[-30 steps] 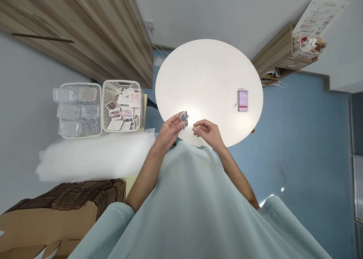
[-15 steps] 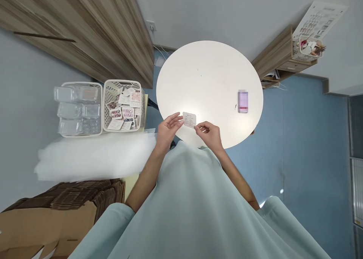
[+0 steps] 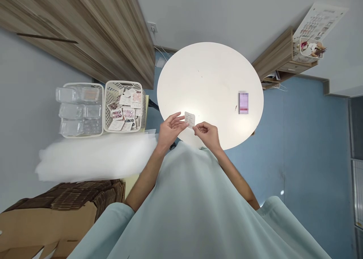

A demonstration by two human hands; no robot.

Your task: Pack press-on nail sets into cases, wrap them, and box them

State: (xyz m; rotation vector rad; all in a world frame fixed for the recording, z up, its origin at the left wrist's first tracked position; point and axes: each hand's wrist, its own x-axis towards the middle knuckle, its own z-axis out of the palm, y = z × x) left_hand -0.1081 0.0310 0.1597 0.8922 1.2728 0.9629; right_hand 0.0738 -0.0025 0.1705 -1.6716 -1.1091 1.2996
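Observation:
A small white printed card [image 3: 190, 118] with rounded corners is held up over the near edge of the white round table [image 3: 210, 70]. My left hand [image 3: 169, 130] has its thumb on the card's lower left part, with its fingers stretched out along the left edge. At the lower right corner, my right hand [image 3: 208, 134] pinches the same card between thumb and curled fingers. The writing is too small to read.
A purple phone-like item [image 3: 243, 103] lies on the table's right side. To the left stand a white basket [image 3: 105, 111] of similar cards and a white basket [image 3: 82, 137] of clear plastic boxes. White wrapping sheets [image 3: 93, 157] and flattened cardboard [image 3: 51, 221] lie nearer.
The card has turned and looks narrower, shifting slightly right. My left hand has moved right, its thumb now overlapping the card's lower part. My right hand has shifted slightly left.

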